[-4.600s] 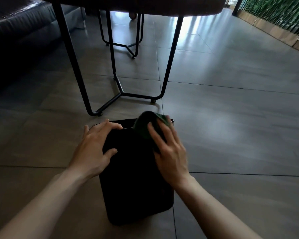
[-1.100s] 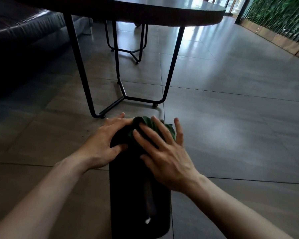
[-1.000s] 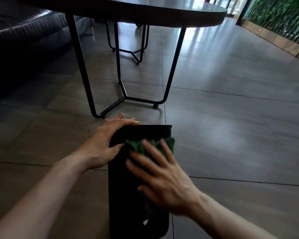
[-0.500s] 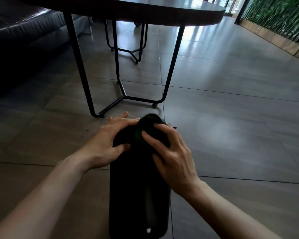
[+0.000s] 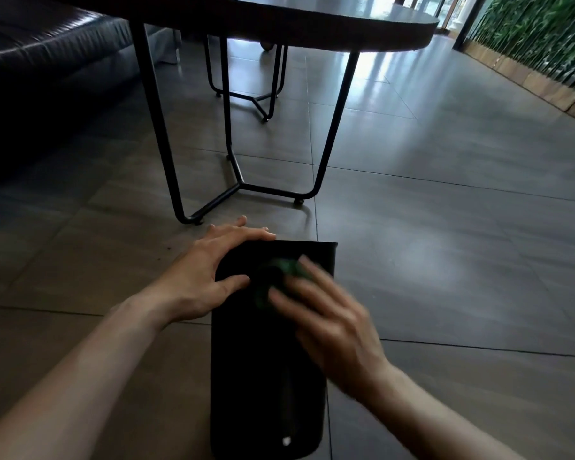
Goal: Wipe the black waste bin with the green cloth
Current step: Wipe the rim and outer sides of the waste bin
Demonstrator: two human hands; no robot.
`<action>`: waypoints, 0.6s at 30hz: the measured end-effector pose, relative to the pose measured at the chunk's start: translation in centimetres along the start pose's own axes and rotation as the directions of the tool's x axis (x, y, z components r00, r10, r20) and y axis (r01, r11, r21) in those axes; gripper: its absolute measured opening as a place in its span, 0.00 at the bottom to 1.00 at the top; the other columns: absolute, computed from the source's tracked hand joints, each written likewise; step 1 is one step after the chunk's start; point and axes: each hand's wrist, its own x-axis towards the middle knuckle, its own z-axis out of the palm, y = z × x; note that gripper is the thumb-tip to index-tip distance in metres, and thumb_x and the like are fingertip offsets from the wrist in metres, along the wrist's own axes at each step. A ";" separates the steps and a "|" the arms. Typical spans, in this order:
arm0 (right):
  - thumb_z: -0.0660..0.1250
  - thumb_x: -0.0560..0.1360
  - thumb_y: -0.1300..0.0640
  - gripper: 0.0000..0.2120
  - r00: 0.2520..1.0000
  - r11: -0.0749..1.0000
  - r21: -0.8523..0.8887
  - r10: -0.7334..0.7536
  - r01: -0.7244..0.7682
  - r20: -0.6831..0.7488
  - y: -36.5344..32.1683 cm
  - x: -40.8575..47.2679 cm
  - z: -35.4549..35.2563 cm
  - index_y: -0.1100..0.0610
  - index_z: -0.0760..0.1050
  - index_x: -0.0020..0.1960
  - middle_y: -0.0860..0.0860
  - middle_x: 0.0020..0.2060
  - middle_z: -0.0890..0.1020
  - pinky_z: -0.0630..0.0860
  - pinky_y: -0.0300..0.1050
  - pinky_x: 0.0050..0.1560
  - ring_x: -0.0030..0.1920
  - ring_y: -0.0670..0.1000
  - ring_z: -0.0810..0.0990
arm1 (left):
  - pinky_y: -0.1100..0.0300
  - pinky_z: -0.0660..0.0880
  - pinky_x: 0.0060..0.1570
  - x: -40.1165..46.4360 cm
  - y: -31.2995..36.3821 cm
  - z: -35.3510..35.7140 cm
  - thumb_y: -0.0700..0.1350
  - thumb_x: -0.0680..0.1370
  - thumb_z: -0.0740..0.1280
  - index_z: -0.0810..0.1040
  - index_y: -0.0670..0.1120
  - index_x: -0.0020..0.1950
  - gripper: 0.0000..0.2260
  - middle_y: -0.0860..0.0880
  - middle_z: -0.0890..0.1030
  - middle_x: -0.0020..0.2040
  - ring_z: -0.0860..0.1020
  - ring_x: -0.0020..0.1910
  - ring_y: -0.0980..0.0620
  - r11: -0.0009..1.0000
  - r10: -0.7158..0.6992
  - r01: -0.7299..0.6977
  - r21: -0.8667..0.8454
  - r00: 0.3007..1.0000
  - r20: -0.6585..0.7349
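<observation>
The black waste bin point(image 5: 256, 376) lies on its side on the tiled floor, its long side facing up and its far end toward the table. My left hand point(image 5: 210, 273) grips the bin's far left corner, fingers over the edge and thumb on the top face. My right hand point(image 5: 329, 323) presses the green cloth point(image 5: 281, 270) flat against the bin's upper face, a little back from the far edge. This hand is motion-blurred. Most of the cloth is hidden under my fingers.
A dark round table point(image 5: 279, 21) on thin black metal legs point(image 5: 160, 134) stands just beyond the bin. A dark leather sofa point(image 5: 30, 61) fills the upper left. A green plant wall point(image 5: 538, 38) runs along the upper right. Grey floor tiles point(image 5: 445, 227) stretch to the right.
My right hand has slid the cloth back from the bin's far edge toward me along the top face. My left hand stays on the far left corner.
</observation>
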 end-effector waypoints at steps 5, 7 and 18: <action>0.68 0.81 0.62 0.19 0.989 0.990 -0.036 0.132 -0.135 -0.068 -1.4 1.2 1.2 0.55 0.79 0.71 0.57 0.70 0.79 0.73 0.61 0.72 0.79 0.61 0.67 | 0.45 0.57 0.79 0.1 -0.1 0.0 0.35 0.74 0.73 0.70 0.67 0.70 0.34 0.59 0.73 0.73 0.58 0.79 0.62 1.000 -0.007 0.007 0.000 1.000 -0.018; 0.66 0.84 0.59 0.16 0.995 0.994 -0.051 -0.093 0.094 0.029 -3.2 -2.7 2.5 0.53 0.78 0.71 0.55 0.68 0.80 0.72 0.60 0.72 0.79 0.61 0.67 | 0.47 0.58 0.78 0.0 -0.5 -0.2 0.36 0.74 0.73 0.70 0.68 0.70 0.34 0.58 0.72 0.73 0.58 0.79 0.62 0.999 -0.039 0.039 0.016 0.999 -0.028; 0.71 0.77 0.64 0.24 0.932 0.939 0.029 0.343 -0.342 -0.114 -0.7 3.3 0.2 0.53 0.78 0.72 0.53 0.72 0.77 0.77 0.59 0.70 0.79 0.59 0.67 | 0.45 0.55 0.79 0.0 -0.1 0.2 0.37 0.74 0.74 0.70 0.65 0.72 0.33 0.60 0.72 0.72 0.57 0.79 0.63 1.000 -0.015 0.015 0.015 1.000 -0.020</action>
